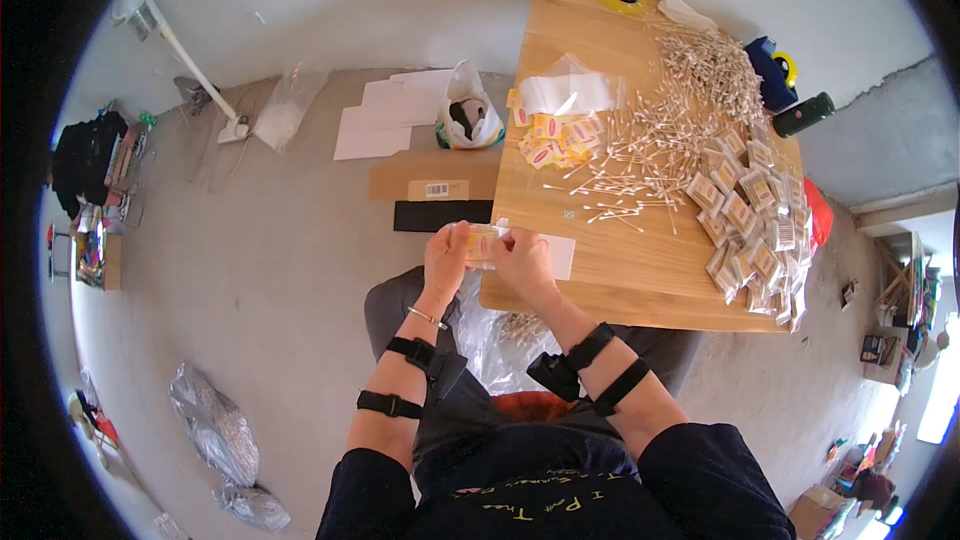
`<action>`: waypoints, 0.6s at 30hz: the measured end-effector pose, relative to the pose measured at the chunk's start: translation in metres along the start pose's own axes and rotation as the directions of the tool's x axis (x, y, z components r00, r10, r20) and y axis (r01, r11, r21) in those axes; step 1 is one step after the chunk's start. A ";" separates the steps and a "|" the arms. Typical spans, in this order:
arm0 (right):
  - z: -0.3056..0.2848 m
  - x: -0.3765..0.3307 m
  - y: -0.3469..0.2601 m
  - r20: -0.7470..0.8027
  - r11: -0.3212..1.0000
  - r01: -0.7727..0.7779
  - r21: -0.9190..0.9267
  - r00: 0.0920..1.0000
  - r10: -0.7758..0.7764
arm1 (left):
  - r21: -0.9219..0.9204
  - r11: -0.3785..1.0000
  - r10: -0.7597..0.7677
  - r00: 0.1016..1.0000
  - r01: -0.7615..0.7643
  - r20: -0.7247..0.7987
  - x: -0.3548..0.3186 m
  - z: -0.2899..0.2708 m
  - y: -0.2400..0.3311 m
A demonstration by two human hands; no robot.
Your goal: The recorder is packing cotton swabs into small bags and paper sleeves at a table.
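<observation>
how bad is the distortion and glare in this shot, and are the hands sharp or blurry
Head view: strong fisheye bend, the wooden table edges curve and a black rim rings the frame; daylight is soft and even, with blown-out glare only at the lower right edge; the left hand and right hand are slightly soft, and the small packet they hold is too blurred to read detail.

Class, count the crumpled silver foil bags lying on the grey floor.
2: one large crumpled silver foil bag at lower left, a smaller silver foil bag just below it. Others may be hidden.
</observation>
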State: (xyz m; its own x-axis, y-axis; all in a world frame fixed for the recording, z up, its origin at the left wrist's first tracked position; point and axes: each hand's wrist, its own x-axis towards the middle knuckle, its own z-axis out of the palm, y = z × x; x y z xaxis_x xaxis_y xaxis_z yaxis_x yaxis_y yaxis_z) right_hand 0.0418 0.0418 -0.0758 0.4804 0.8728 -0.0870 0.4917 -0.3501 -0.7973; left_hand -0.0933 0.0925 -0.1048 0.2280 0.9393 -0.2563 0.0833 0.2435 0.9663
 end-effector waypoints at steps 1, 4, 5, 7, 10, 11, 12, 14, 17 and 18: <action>-0.004 0.000 0.004 -0.096 0.987 0.136 -0.083 0.985 -0.144 | -0.015 1.000 -0.003 1.000 0.003 0.001 0.000 0.000 -0.001; -0.059 0.010 0.008 -0.107 0.935 0.084 -0.346 0.986 -0.129 | 0.204 0.976 0.088 0.995 -0.077 -0.043 -0.002 -0.015 0.005; -0.075 0.016 0.025 -0.194 0.849 0.177 -0.497 0.932 -0.307 | 0.380 0.912 0.187 0.980 -0.151 -0.060 -0.002 -0.018 0.004; -0.102 0.026 0.050 -0.326 0.835 0.058 -0.547 0.904 -0.277 | 0.367 0.924 0.168 0.977 -0.111 -0.128 -0.004 -0.015 0.012; -0.129 0.027 0.079 -0.277 0.870 0.211 -0.445 0.892 -0.357 | 0.789 0.480 0.681 0.730 -0.384 -0.059 -0.018 0.004 0.046; -0.128 0.025 0.082 -0.281 0.872 0.210 -0.442 0.891 -0.357 | 0.791 0.475 0.684 0.728 -0.386 -0.055 -0.021 0.010 0.051; -0.126 0.020 0.085 -0.244 0.876 0.231 -0.423 0.902 -0.355 | 0.762 0.436 0.663 0.744 -0.480 0.089 -0.026 0.021 0.054; -0.113 0.010 0.085 -0.207 0.882 0.259 -0.392 0.910 -0.359 | 0.663 0.416 0.618 0.729 -0.622 0.295 -0.035 0.042 0.050; -0.096 -0.010 0.081 -0.222 0.895 0.306 -0.325 0.895 -0.386 | 0.575 0.414 0.599 0.686 -0.706 0.412 -0.050 0.075 0.034; -0.094 -0.016 0.075 -0.206 0.885 0.338 -0.321 0.887 -0.414 | 0.552 0.395 0.592 0.663 -0.734 0.459 -0.052 0.081 0.031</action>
State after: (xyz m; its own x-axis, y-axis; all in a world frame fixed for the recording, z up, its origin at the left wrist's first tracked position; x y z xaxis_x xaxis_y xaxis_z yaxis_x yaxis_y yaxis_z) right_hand 0.1394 -0.0309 -0.0783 0.3725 0.8485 0.3759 0.8305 -0.1240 -0.5431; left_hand -0.0244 0.0315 -0.0631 0.6452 0.6560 0.3916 0.4006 -0.7270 0.5577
